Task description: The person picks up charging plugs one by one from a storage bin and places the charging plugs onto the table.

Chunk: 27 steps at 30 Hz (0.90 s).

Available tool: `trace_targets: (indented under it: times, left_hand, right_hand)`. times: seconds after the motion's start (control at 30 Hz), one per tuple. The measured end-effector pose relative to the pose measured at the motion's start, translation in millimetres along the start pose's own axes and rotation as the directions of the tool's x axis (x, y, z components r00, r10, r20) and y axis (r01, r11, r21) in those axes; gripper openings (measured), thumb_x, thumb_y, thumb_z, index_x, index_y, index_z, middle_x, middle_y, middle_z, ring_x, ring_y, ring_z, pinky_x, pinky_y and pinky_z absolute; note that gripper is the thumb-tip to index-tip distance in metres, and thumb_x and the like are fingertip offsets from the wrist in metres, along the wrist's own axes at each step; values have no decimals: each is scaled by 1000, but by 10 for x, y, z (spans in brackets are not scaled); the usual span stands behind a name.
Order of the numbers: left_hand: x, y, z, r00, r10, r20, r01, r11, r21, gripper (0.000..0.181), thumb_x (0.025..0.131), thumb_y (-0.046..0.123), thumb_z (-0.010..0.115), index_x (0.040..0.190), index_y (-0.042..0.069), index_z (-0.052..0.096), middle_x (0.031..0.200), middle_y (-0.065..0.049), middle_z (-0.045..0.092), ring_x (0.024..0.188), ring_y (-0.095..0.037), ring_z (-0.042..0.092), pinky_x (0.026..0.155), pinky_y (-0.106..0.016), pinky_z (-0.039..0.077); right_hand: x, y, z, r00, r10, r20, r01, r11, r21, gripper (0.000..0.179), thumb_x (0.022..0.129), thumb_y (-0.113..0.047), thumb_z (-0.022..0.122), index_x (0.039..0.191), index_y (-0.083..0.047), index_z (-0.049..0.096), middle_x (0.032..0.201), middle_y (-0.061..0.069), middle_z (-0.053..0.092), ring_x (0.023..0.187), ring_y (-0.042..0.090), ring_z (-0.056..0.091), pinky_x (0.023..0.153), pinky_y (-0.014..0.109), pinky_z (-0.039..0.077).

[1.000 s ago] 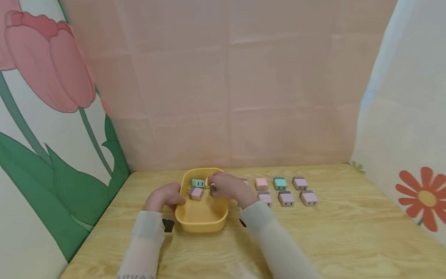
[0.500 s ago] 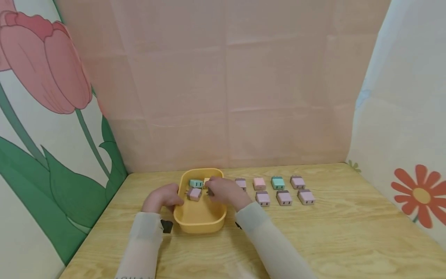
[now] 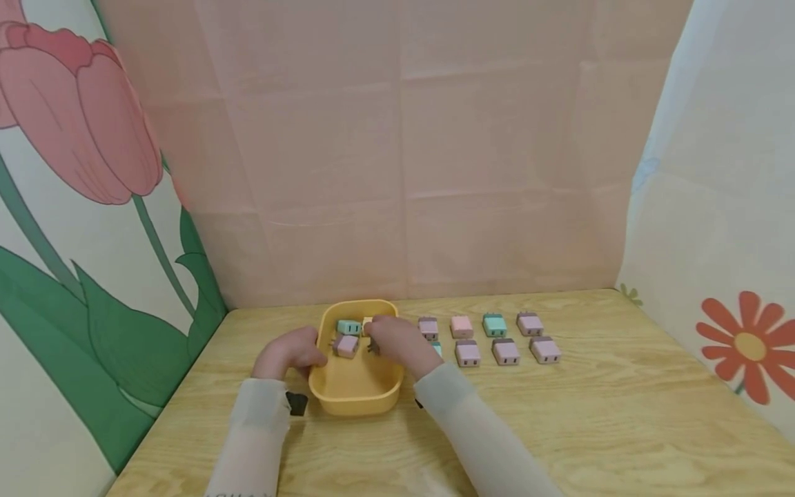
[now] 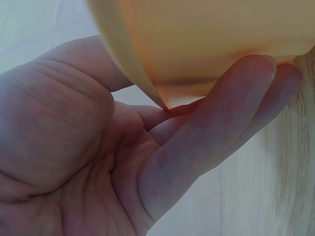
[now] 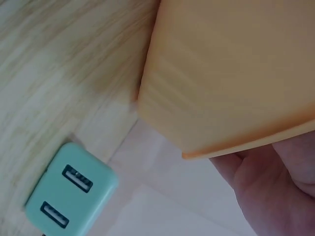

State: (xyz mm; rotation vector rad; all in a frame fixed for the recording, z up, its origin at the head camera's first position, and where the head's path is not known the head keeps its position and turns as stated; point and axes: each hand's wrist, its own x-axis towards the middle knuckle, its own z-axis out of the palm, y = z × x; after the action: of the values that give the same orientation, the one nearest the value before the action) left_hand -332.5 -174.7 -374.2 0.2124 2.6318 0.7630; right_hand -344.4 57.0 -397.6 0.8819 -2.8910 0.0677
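My left hand (image 3: 290, 351) grips the left rim of a yellow plastic basin (image 3: 355, 407). In the left wrist view, the thumb lies inside the basin wall (image 4: 206, 29) and the fingers outside and beneath. Reaching over the right rim, my right hand (image 3: 402, 341) pinches a charger, of which only a dark pronged end (image 3: 373, 347) shows below the fingertips. A teal charger (image 3: 349, 328), a light purple charger (image 3: 346, 346) and a partly covered pale yellow charger (image 3: 367, 325) lie in the basin. In the right wrist view, the basin wall hides the right fingertips.
Two rows of chargers lie on the wooden table (image 3: 590, 414) right of the basin, mostly light purple, with a pink charger (image 3: 462, 326) and a teal charger (image 3: 494, 325). Another teal charger (image 5: 71, 189) sits close by the basin's right side. A pink cloth (image 3: 397, 172) hangs behind.
The head view has shifted slightly. My right hand stays over the basin with small movements, and the teal charger behind it shows again. The left hand keeps its grip on the rim.
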Motion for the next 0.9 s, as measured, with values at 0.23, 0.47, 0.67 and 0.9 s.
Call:
trace_targets:
  times: [0.23, 0.47, 0.67, 0.9]
  left_hand:
    - [8, 5, -10, 1000, -3, -5, 3, 1000, 26, 21, 89, 7, 71, 108, -1, 68, 93, -11, 76, 76, -20, 74, 74, -34, 63]
    - [-2, 6, -13, 1000, -1, 2, 1, 1000, 22, 22, 90, 8, 71, 110, -1, 67, 94, -11, 76, 78, -20, 75, 78, -36, 64]
    - [-10, -6, 2, 1000, 23, -5, -23, 1000, 20, 21, 89, 7, 71, 107, -1, 68, 93, -12, 77, 78, -20, 75, 76, -36, 65]
    - [-33, -4, 2, 999, 39, -8, -39, 999, 12, 19, 88, 6, 70, 105, -2, 68, 92, -12, 77, 76, -19, 76, 74, -35, 65]
  right_hand:
    - [-1, -23, -34, 1000, -2, 3, 2, 1000, 30, 9, 97, -4, 75, 103, -11, 78, 93, 2, 70, 76, 14, 53, 69, 28, 49]
    - [4, -56, -52, 998, -3, 68, 1, 1000, 18, 7, 99, -9, 75, 104, -13, 77, 96, 0, 70, 79, 13, 55, 74, 31, 54]
    - [4, -146, -118, 983, -36, 183, 12, 991, 131, 5, 101, -15, 75, 105, -17, 76, 103, -3, 75, 85, 9, 60, 82, 30, 57]
    - [-20, -204, -132, 971, -5, 240, -47, 976, 211, 16, 106, -17, 68, 119, -19, 77, 115, -2, 77, 90, 9, 63, 84, 28, 57]
